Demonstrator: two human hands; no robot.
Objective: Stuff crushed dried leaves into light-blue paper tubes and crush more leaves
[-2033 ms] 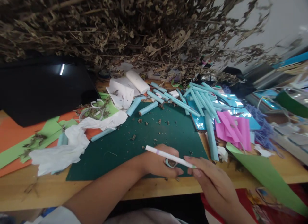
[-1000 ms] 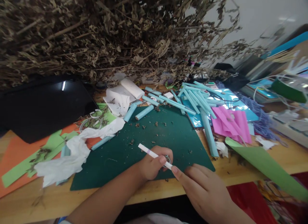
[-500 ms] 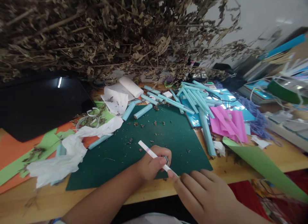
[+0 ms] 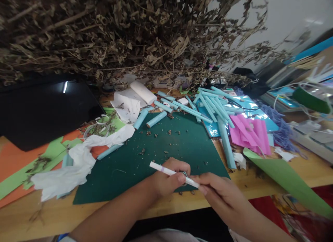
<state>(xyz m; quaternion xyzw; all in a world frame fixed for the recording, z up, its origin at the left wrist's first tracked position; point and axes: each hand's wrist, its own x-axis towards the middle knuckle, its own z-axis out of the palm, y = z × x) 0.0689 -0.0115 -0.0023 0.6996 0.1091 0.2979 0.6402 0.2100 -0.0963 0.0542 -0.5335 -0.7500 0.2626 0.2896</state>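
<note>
A slim white strip [image 4: 169, 171] with a pale purple band near its far end lies across my left hand [image 4: 170, 178]. The thumb of that hand presses on it, and the fingers are curled. Something small and grey-green [image 4: 185, 174] peeks out by the curled fingers; what it is, I cannot make out. My right hand [image 4: 221, 191] is closed, pinching the near end of the strip between thumb and forefinger. Both hands are over the front edge of the dark green cutting mat [image 4: 109, 179], which has crumbs of dried leaf scattered on it.
Light blue paper tubes [image 4: 215, 108] are piled at the back right beside pink paper [image 4: 251, 134]. A green sheet [image 4: 283, 176] hangs over the right edge. Crumpled white tissue [image 4: 75, 172] and a black panel [image 4: 49, 110] are at left. Dried leafy branches [image 4: 130, 37] overhang the back.
The white strip has swung to a flatter angle, its far end dropping lower. My right hand has shifted right and turned, with its pinch on the near end now easier to see.
</note>
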